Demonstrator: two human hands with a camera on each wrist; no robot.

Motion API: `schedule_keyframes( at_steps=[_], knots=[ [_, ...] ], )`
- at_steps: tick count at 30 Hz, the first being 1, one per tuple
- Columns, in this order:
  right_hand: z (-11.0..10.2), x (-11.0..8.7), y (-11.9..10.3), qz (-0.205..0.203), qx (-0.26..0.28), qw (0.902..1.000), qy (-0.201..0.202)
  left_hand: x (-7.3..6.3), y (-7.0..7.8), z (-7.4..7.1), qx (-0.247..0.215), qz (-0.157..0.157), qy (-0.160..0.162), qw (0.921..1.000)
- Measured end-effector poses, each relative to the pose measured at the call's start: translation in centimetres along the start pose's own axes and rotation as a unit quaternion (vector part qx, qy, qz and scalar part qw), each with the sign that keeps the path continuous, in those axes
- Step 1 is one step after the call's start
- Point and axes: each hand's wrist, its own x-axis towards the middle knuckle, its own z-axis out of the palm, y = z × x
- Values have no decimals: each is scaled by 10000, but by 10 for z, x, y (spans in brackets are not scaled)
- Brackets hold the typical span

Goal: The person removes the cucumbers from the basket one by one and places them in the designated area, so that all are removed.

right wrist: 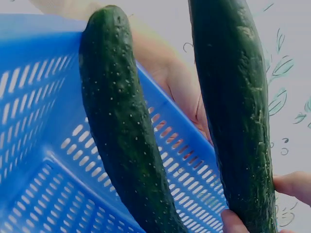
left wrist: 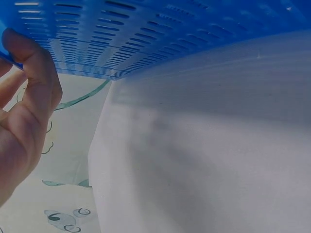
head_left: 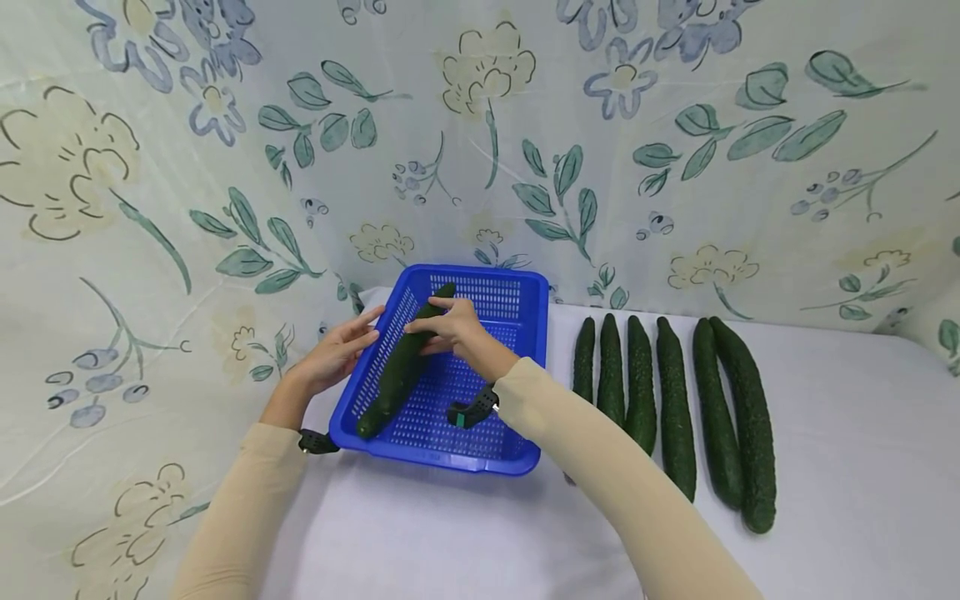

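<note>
A blue plastic basket (head_left: 480, 461) with slotted walls stands on the white-covered table. My right hand (head_left: 453, 325) reaches over it and pinches a dark green cucumber (right wrist: 238, 97) near its far end, thumb and fingers on opposite sides. That cucumber slants along the basket's left wall. Beside it in the right wrist view, a second cucumber (right wrist: 119, 111) slopes down into the basket; in the head view the two overlap. My left hand (head_left: 341, 354) is against the outside of the left wall, its fairly straight fingers at the rim, as the left wrist view (left wrist: 29, 92) also shows.
Several more cucumbers (head_left: 677, 408) lie side by side on the table right of the basket, partly under the right forearm. A flower-patterned cloth (head_left: 465, 167) hangs behind and to the left. Each wrist wears a black strap (head_left: 474, 410).
</note>
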Motion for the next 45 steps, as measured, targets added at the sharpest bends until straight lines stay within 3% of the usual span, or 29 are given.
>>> schedule_keyframes(
  at_steps=[14, 19, 26, 33, 45],
  knots=[
    [-25, -21, -14, 131, -271, 9983, -503, 0, -1, 1, 227, -9, 121, 9997],
    [-32, -26, -16, 132, -107, 9974, -706, 0, 1, 2, 243, -12, 155, 9996],
    [-44, -32, -21, 225, 347, 9961, -777, -1, 2, 3, 182, 60, 122, 9997],
    [-61, -39, -24, 78, 75, 9955, -941, -1, 0, 1, 240, 82, 43, 9997],
    [-90, -54, -37, -170, -104, 9959, -882, 0, 1, 2, 191, -64, 69, 9998]
  ],
)
